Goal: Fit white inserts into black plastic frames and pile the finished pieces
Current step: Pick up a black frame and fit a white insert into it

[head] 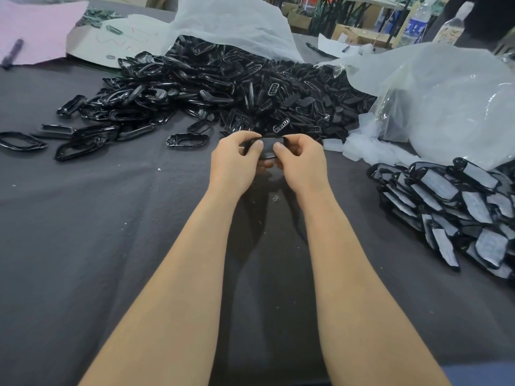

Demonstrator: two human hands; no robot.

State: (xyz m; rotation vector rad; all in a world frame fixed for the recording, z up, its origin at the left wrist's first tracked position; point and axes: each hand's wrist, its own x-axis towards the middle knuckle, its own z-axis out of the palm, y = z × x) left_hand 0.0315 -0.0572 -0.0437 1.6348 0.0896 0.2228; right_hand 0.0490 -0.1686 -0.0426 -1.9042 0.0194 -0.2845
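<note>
Both hands are on one piece at the middle of the table: the left hand and right hand curl their fingers round a black frame, one at each end, thumbs pressing down on its upper face. Whether a white insert already sits in it I cannot tell; the face showing is dark. To my eye this is the seating step, and the way to do it well is even thumb pressure worked along the rim, fingers backing from below, so the thin loop doesn't twist. Across the far side sprawls the heap of frames, glossy hard plastic in elongated loops with rounded corners, some with slotted bars. Toward the far right corner, small pale inserts, flat, soft-looking and translucent, spill from a crinkled clear bag. Along the right edge lies the finished pile, black rims round matte grey-white panels, overlapping like tiles. The table wears a dark grey cloth, speckled with white bits.
</note>
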